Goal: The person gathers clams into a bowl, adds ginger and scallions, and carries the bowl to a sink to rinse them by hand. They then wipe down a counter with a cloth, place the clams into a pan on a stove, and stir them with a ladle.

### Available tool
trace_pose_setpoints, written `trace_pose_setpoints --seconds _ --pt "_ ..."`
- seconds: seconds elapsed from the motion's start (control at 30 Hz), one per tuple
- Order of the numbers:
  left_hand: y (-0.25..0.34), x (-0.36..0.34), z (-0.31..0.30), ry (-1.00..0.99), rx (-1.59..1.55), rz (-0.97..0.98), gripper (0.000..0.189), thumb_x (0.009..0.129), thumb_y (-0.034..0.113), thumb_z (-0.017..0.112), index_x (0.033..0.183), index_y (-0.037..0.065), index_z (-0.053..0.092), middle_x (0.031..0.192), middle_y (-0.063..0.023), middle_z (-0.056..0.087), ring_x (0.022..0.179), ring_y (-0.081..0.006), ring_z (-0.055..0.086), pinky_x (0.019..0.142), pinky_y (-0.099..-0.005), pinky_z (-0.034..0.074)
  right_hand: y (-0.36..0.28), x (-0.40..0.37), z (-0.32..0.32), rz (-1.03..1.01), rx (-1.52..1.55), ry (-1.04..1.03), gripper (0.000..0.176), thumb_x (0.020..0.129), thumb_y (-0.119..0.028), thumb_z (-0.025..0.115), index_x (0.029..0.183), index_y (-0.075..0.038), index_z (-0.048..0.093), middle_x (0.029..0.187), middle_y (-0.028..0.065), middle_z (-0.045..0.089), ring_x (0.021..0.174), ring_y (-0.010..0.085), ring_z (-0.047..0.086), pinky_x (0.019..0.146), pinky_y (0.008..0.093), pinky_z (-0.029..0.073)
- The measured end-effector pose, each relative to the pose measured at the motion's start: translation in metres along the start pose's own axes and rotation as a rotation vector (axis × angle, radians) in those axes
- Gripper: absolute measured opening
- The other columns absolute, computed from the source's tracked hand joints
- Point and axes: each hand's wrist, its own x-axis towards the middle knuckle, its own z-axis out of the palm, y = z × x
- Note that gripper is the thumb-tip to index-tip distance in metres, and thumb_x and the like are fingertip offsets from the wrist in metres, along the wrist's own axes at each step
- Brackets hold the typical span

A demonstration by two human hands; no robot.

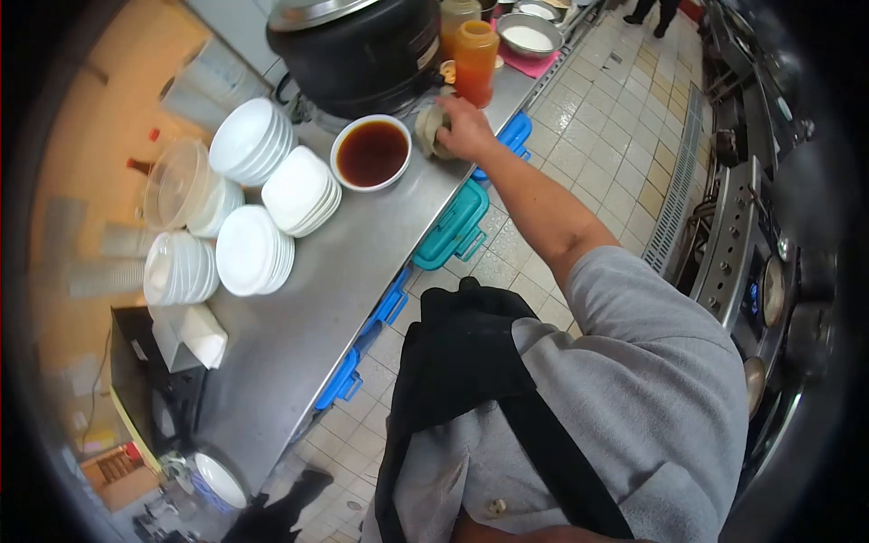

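Note:
My right hand (466,129) reaches out over the steel counter (312,330), its fingers closed on a crumpled greyish cloth (433,133) that rests on the metal. Just left of the cloth stands a white bowl (370,153) holding dark brown liquid. Beyond my fingers is a squeeze bottle (475,65) of orange-red sauce, close to the hand. A large black soup kettle (358,59) with a metal lid sits behind the bowl. My left hand is out of view; only some bare skin shows at the bottom edge.
Stacks of white dishes (254,249) and a clear plastic container (176,184) fill the counter's left side. A metal bowl of white contents (529,36) stands at the far end. Teal (455,226) and blue lidded bins sit below. A stove (729,244) with a lit burner lies right.

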Motion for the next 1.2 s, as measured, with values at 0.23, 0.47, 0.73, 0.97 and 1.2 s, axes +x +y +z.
trace_pose_setpoints --seconds 0.23,0.47,0.73,0.97,1.2 --pt "0.055 0.089 -0.045 -0.117 -0.026 0.043 0.023 0.089 0.014 0.052 0.11 0.006 0.058 0.095 -0.0067 0.064 0.081 -0.0206 0.062 0.067 -0.0344 0.05 0.054 -0.142 -0.025 0.011 0.019 0.189 0.035 0.07 -0.002 0.059 0.105 -0.005 0.058 0.11 0.0188 0.058 0.103 0.0367 0.054 0.09 0.0433 0.043" --pt "0.109 0.212 -0.065 -0.478 0.628 0.608 0.021 0.089 0.014 0.052 0.107 0.005 0.059 0.094 -0.0062 0.064 0.08 -0.0184 0.062 0.067 -0.0327 0.05 0.106 -0.458 -0.072 1.094 -0.194 -1.238 0.032 0.079 -0.03 0.06 0.096 -0.004 0.068 0.106 0.0177 0.063 0.099 0.0317 0.059 0.086 0.0398 0.047" --pt "0.197 0.273 -0.022 -0.737 -0.111 0.066 0.018 0.091 0.015 0.054 0.101 0.002 0.061 0.088 -0.0049 0.065 0.077 -0.0124 0.061 0.068 -0.0269 0.05 0.031 -0.682 -0.106 1.533 -0.234 -0.703 0.032 0.08 -0.031 0.06 0.095 -0.004 0.069 0.098 0.0189 0.065 0.087 0.0357 0.063 0.08 0.0387 0.05" --pt "0.295 0.288 0.028 -0.773 0.273 0.109 0.021 0.091 0.02 0.054 0.101 0.002 0.062 0.084 -0.0056 0.066 0.073 -0.0163 0.062 0.068 -0.0271 0.051 0.052 -0.691 -0.122 1.764 0.327 -0.191 0.024 0.082 -0.028 0.062 0.096 -0.009 0.062 0.081 0.0118 0.062 0.074 0.0233 0.063 0.053 0.0395 0.05" --pt "0.408 0.281 0.134 -0.685 0.901 0.93 0.017 0.09 0.025 0.053 0.101 0.013 0.059 0.083 -0.0034 0.062 0.066 -0.0212 0.061 0.058 -0.0371 0.049 0.085 -0.682 -0.262 1.793 0.839 1.344 0.048 0.083 -0.031 0.064 0.122 -0.009 0.046 0.105 0.0087 0.054 0.087 0.0237 0.057 0.071 0.0426 0.048"
